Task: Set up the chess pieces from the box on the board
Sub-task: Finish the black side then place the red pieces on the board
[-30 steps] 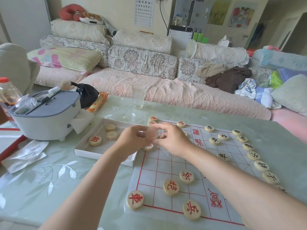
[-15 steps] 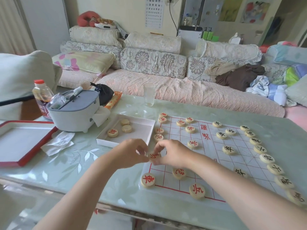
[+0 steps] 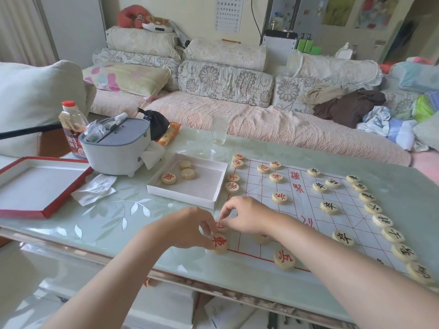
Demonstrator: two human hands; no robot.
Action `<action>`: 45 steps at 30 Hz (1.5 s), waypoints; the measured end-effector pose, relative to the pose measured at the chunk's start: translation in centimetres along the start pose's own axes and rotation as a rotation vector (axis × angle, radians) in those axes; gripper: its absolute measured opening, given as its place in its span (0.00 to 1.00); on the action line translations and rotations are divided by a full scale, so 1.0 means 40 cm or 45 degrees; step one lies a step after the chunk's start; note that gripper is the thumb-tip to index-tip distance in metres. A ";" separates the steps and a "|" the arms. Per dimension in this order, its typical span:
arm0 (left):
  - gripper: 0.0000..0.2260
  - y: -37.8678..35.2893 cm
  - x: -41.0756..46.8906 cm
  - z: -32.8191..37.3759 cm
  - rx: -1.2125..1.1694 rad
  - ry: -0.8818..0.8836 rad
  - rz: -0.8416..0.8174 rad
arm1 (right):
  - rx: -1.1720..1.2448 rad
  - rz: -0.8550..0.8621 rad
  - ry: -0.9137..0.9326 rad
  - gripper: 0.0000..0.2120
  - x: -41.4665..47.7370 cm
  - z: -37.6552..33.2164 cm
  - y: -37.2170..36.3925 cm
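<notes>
On the glass table [image 3: 118, 224] low in frame, your left hand [image 3: 187, 229] and right hand [image 3: 247, 219] both pinch a red piece [image 3: 219, 225] just above the corner piece [image 3: 219, 243]; seat it squarely on its board [image 3: 297, 210] crossing, then reach centre-frame to the box [image 3: 180, 198] beyond.

From my feed I see a clear glass [image 3: 220, 127] standing near the far edge of the table [image 3: 114, 224]. Left of it sits a grey lidded tub [image 3: 118, 150], with a red-capped bottle [image 3: 71, 122] just behind it and a black bag [image 3: 156, 123] and an orange packet [image 3: 171, 134] alongside. A crumpled tissue [image 3: 95, 189] lies in front. Brown clothing [image 3: 349, 108] is heaped on the sofa [image 3: 261, 129].
</notes>
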State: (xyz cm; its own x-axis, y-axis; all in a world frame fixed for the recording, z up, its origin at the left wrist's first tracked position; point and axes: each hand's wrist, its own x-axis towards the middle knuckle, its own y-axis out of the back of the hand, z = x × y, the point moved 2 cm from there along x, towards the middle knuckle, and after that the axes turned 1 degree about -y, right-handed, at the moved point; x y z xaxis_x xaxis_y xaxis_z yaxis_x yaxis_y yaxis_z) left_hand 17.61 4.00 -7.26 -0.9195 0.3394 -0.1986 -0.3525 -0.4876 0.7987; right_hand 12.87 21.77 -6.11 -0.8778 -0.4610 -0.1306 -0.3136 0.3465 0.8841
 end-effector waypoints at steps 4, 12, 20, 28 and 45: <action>0.08 0.051 0.020 -0.027 -0.066 -0.022 0.180 | 0.015 0.101 0.043 0.04 0.041 -0.025 0.016; 0.10 0.167 0.081 -0.176 0.117 0.222 0.718 | -0.022 0.239 0.069 0.08 0.195 -0.105 0.034; 0.13 0.191 0.143 -0.229 0.197 0.213 0.667 | -0.299 0.129 0.063 0.20 0.396 -0.107 -0.020; 0.04 0.169 0.199 -0.241 0.235 0.355 0.454 | -0.327 0.170 0.138 0.16 0.451 -0.100 -0.059; 0.18 0.173 0.229 -0.184 0.288 0.398 0.547 | -0.255 0.197 -0.001 0.17 0.406 -0.024 0.001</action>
State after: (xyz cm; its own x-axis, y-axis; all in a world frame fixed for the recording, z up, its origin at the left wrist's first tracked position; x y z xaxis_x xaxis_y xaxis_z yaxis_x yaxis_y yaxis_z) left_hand 5.47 -2.18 -7.75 -0.9918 -0.1219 0.0395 0.0783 -0.3331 0.9396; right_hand -1.04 13.52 -7.77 -0.9099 -0.4146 0.0127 -0.0977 0.2439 0.9649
